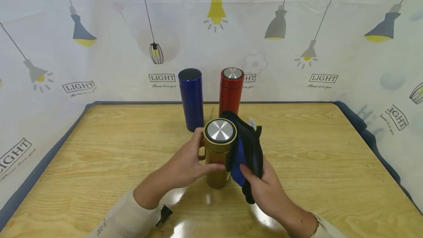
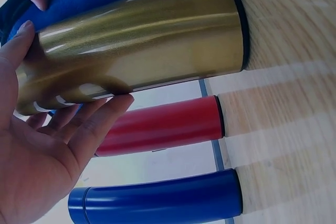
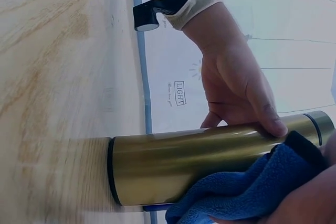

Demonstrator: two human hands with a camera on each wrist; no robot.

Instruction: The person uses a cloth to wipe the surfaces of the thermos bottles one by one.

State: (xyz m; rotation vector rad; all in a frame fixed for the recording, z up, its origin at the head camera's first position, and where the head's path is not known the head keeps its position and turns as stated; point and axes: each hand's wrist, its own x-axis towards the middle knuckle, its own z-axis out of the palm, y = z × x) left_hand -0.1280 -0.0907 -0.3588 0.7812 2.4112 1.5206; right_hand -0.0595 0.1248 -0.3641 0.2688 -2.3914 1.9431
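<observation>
A gold thermos bottle with a silver lid stands upright near the middle of the table. My left hand grips its upper part from the left, thumb across the front and fingers behind. In my right hand is a blue cloth with black edging, pinched between thumb and fingers. The cloth lies against the bottle's right side; in the right wrist view its blue fleecy face touches the gold wall. The left wrist view shows the bottle's dark base ring close to the table.
Behind the gold bottle stand a blue thermos bottle on the left and a red thermos bottle on the right. The wooden table ends at a wall sheet printed with lamps.
</observation>
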